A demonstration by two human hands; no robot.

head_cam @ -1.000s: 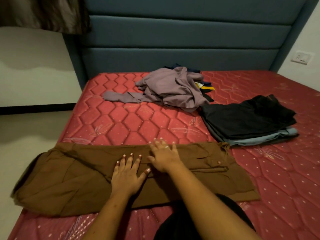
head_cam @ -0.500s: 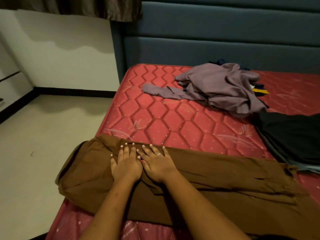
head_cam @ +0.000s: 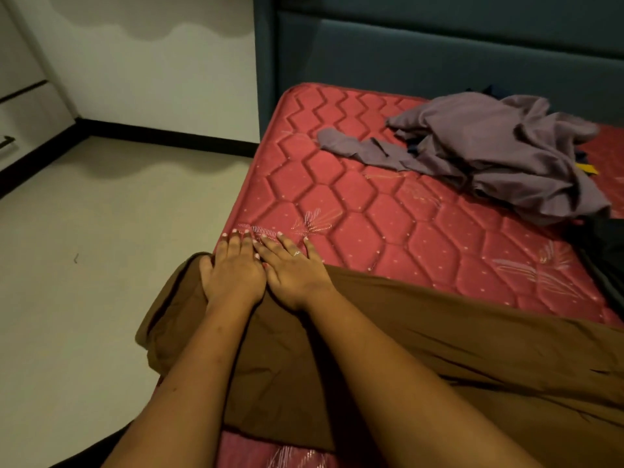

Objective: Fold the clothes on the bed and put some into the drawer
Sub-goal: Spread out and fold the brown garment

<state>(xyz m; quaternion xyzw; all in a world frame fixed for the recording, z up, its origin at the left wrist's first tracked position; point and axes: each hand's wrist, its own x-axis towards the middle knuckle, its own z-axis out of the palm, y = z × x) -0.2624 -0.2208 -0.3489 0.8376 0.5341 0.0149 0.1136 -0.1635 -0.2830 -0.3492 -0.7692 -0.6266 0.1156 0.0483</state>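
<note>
Left hand and right hand are laid flat, fingers straight, side by side on the brown garment at the bed edge; nothing is gripped. Garment's long axis is judged to run 8 to 4 o'clock. Its overhanging end lies at 8 o'clock, nearer the left hand.

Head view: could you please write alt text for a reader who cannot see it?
A person's left hand and right hand press flat, side by side, on a long brown fabric garment spread across the near edge of a red quilted mattress, its end hanging over the side. A crumpled mauve garment lies farther back, near a padded teal headboard.
</note>
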